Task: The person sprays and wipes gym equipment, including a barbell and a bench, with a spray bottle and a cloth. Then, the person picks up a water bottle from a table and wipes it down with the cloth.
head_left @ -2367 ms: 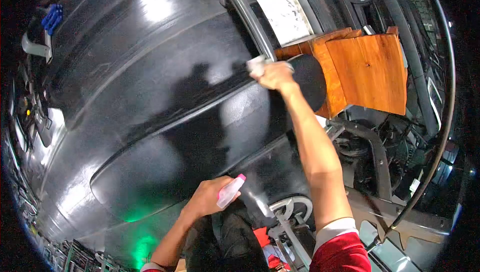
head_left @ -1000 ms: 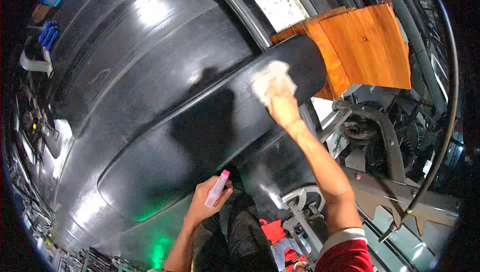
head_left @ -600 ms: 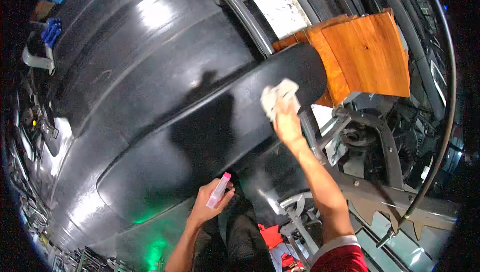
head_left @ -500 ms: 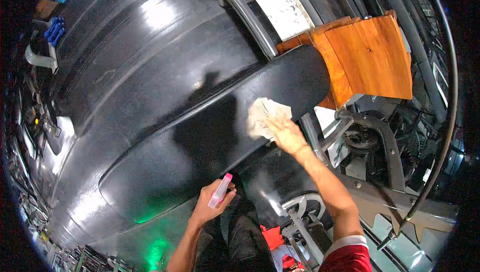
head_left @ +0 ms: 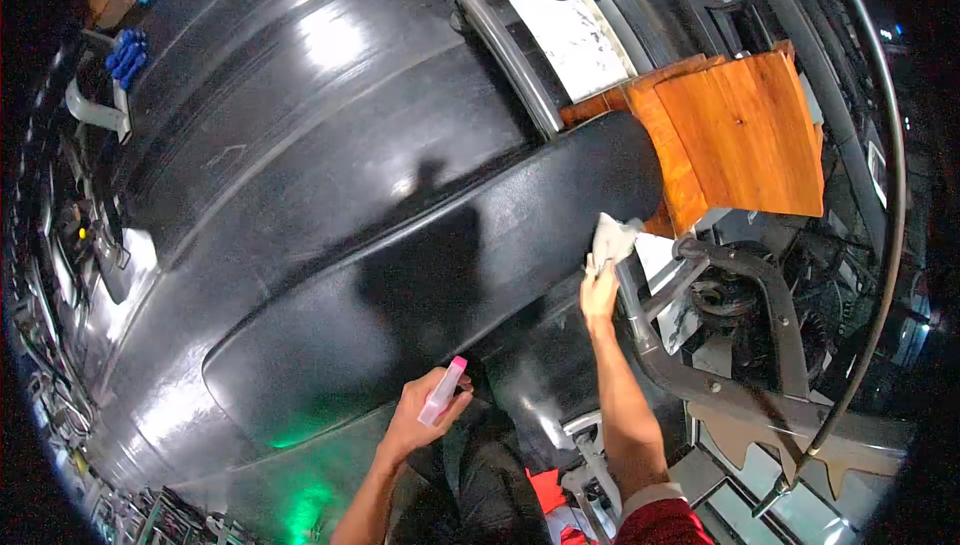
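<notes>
A long black padded bench (head_left: 540,195) runs diagonally in front of me, its rounded far end beside wooden boards. At the bench's near right edge, my right hand (head_left: 600,297) is closed on a bunched whitish cloth (head_left: 614,240). The cloth lies against the side of the padding or just off it; I cannot tell which. Lower down, close to my legs, my left hand (head_left: 418,420) wraps round a small translucent bottle with a pink tip (head_left: 443,393). That bottle points up and slightly right, near the bench's front edge. My fingers hide part of it.
Orange-brown wooden boards (head_left: 735,130) stand past the bench's far end. Grey metal frame tubes (head_left: 765,285) and a dark hanging cable (head_left: 885,245) are on the right. A blue bundle (head_left: 126,57) sits at the upper left.
My right hand has drawn the cloth right and off the bench's upper surface to its edge, bunching it. My left hand stays nearly in place with the bottle. The view has shifted slightly.
</notes>
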A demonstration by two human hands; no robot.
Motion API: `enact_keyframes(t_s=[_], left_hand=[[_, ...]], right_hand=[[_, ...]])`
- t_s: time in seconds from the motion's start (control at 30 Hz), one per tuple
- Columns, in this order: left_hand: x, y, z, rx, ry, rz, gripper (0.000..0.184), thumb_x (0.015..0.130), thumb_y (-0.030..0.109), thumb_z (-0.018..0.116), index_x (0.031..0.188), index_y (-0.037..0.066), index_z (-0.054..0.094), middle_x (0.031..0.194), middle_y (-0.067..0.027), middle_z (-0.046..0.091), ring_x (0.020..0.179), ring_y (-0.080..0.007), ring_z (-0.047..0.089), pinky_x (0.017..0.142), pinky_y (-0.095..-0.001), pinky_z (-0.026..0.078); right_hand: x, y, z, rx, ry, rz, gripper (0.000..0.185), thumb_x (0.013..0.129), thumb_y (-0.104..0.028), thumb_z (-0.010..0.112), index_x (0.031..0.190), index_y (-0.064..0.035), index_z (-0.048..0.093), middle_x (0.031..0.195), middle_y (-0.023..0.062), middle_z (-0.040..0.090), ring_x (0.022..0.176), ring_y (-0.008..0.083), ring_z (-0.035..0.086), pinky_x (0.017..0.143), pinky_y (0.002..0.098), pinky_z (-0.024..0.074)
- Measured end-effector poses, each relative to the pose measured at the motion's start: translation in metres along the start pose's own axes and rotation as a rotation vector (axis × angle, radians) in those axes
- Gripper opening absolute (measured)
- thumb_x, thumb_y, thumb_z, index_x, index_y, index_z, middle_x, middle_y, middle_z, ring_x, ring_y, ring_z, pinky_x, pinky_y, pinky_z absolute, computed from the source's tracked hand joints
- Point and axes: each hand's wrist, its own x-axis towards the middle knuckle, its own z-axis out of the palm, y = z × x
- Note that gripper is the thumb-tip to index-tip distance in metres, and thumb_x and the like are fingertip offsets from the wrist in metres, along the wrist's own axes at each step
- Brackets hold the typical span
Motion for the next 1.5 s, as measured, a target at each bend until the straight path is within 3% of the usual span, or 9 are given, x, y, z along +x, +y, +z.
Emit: enact_keyframes(t_s=[0.37,0.4,0.73,0.87,1.07,1.13,1.27,1.33,1.5], left_hand=[[0.004,0.009,0.002,0.114,0.04,0.074,0.019,0.081,0.009,0.067,0.097,0.003,0.061,0.086,-0.0103,0.063,0.07,-0.0208,0.063,0.064,-0.0299,0.049],[0.003,0.011,0.001,0.12,0.043,0.074,0.019,0.081,0.009,0.067,0.097,0.003,0.061,0.086,-0.0103,0.063,0.07,-0.0208,0.063,0.064,-0.0299,0.049],[-0.006,0.013,0.002,0.04,0.12,-0.003,0.02,0.081,0.01,0.068,0.098,0.002,0.061,0.086,-0.0104,0.064,0.071,-0.0198,0.063,0.065,-0.0287,0.049],[-0.007,0.012,0.006,0.016,0.073,-0.016,0.021,0.082,0.012,0.068,0.098,0.002,0.06,0.086,-0.0105,0.064,0.071,-0.02,0.063,0.065,-0.0292,0.05],[0.0,0.022,0.003,0.018,0.06,0.044,0.02,0.082,0.013,0.067,0.097,0.001,0.06,0.084,-0.0102,0.063,0.074,-0.0196,0.064,0.067,-0.0295,0.049],[-0.002,0.016,0.001,-0.005,0.059,0.092,0.02,0.083,0.012,0.067,0.097,0.001,0.06,0.083,-0.01,0.063,0.074,-0.0194,0.063,0.067,-0.0296,0.049],[-0.006,-0.006,0.002,-0.079,0.029,0.089,0.021,0.081,0.012,0.068,0.097,0.001,0.06,0.081,-0.0094,0.062,0.07,-0.0201,0.062,0.067,-0.029,0.049],[-0.011,-0.013,-0.003,-0.091,-0.061,0.08,0.022,0.08,0.013,0.069,0.097,0.002,0.061,0.081,-0.0101,0.063,0.07,-0.0221,0.063,0.066,-0.0299,0.05],[-0.029,-0.025,-0.029,-0.08,-0.123,0.103,0.016,0.08,0.01,0.069,0.092,0.003,0.061,0.08,-0.0087,0.063,0.07,-0.0181,0.063,0.064,-0.0286,0.049]], right_hand=[[-0.132,-0.043,0.073,0.733,0.035,0.198,0.048,0.098,-0.017,0.041,0.14,0.0019,0.03,0.146,0.0155,0.033,0.135,0.0263,0.031,0.111,0.0354,0.0212],[-0.106,0.007,0.11,1.087,0.069,0.473,0.047,0.098,-0.024,0.044,0.138,-0.003,0.035,0.138,0.0066,0.042,0.118,0.0185,0.045,0.099,0.03,0.0352],[-0.093,-0.041,0.05,0.614,-0.008,0.507,0.057,0.095,-0.019,0.049,0.14,0.0063,0.027,0.145,0.019,0.033,0.132,0.0272,0.034,0.109,0.0346,0.0246],[-0.122,-0.016,0.044,0.876,-0.23,0.626,0.047,0.095,-0.026,0.052,0.133,0.0011,0.042,0.124,0.0092,0.052,0.113,0.0177,0.048,0.096,0.0335,0.0383],[0.001,-0.078,-0.023,0.473,0.186,-0.081,0.051,0.096,-0.028,0.049,0.133,0.0053,0.039,0.125,0.0188,0.053,0.114,0.027,0.05,0.098,0.0357,0.0375],[0.048,-0.089,-0.01,0.289,0.165,-0.211,0.045,0.093,-0.03,0.054,0.119,0.0066,0.049,0.098,0.0243,0.064,0.092,0.0324,0.062,0.083,0.0394,0.0462],[0.085,-0.11,0.039,-0.274,0.066,-0.543,0.053,0.084,-0.012,0.057,0.132,0.0051,0.041,0.13,0.0301,0.045,0.124,0.0488,0.037,0.107,0.0439,0.0302],[0.065,-0.143,0.048,-0.136,0.126,-0.363,0.053,0.082,-0.009,0.057,0.131,0.0031,0.041,0.124,0.0293,0.049,0.118,0.0475,0.042,0.103,0.0466,0.033],[-0.007,-0.16,0.053,-0.112,-0.352,-0.97,0.044,0.077,-0.004,0.057,0.121,-0.0053,0.054,0.123,0.0201,0.053,0.116,0.038,0.048,0.102,0.0414,0.0381]])
